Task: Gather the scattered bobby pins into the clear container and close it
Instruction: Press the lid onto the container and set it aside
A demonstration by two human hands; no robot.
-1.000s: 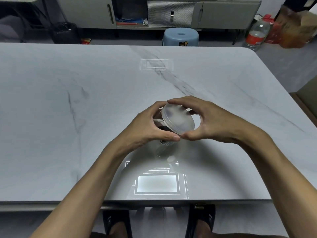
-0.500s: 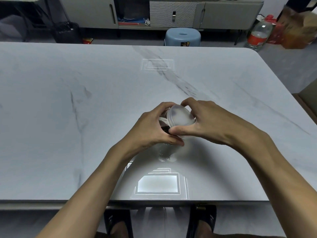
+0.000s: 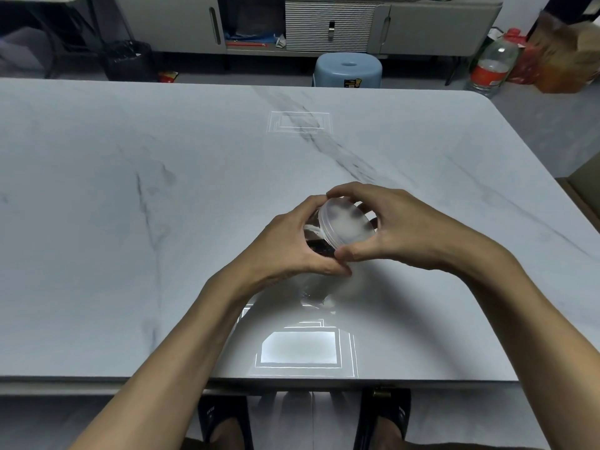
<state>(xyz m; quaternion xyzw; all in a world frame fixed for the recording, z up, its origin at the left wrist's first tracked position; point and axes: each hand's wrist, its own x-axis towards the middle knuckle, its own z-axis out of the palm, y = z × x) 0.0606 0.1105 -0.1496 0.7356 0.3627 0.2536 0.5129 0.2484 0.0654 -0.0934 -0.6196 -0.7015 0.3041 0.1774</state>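
Right hand (image 3: 401, 228) has shifted back on the lid (image 3: 345, 227) of the container (image 3: 319, 245). Half a second ago it covered much of the lid face; the fingers are now spread and the face is largely exposed.

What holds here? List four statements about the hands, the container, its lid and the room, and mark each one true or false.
1. The left hand grips the container. True.
2. The lid lies flat on the table. False: it is tilted at the container's mouth, off the table.
3. The right hand grips the lid by its rim. True.
4. A red stool stands beyond the table's far edge. False: the stool there is blue.
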